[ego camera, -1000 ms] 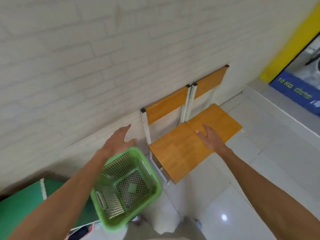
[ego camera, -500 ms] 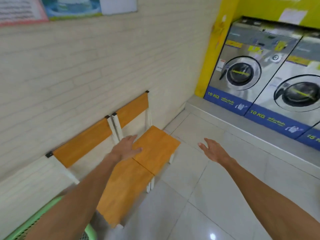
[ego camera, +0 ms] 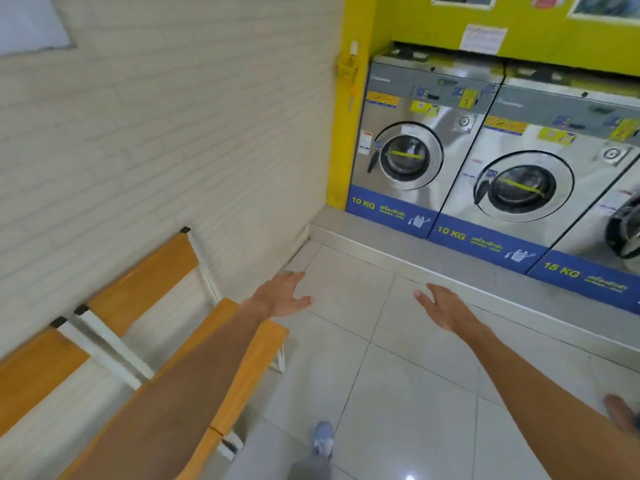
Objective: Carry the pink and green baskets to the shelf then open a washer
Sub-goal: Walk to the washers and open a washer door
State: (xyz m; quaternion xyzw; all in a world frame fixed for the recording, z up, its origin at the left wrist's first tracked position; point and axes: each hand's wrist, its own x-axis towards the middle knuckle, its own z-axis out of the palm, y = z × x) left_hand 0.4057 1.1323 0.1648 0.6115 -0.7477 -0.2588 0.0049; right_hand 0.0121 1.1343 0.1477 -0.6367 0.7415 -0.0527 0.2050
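Steel front-loading washers line the far right wall on a raised step. The nearest 10 KG washer [ego camera: 408, 157] has its round door closed, and so does the second 10 KG washer [ego camera: 524, 185]. A third, marked 15 KG [ego camera: 623, 233], is cut off by the frame edge. My left hand [ego camera: 282, 296] and my right hand [ego camera: 445, 306] are stretched forward over the tiled floor, both empty with fingers spread, well short of the washers. Neither the pink nor the green basket is in view.
Two wooden chairs with white frames [ego camera: 145, 320] stand against the white brick wall on my left, under my left forearm. A raised grey step [ego camera: 415, 268] runs along the foot of the washers. My shoe [ego camera: 322, 441] is on the floor tiles below.
The view has swung right and up, from the chairs and green basket to the washers. The green basket has dropped out of view. Both hands stay empty and have moved toward the washers.
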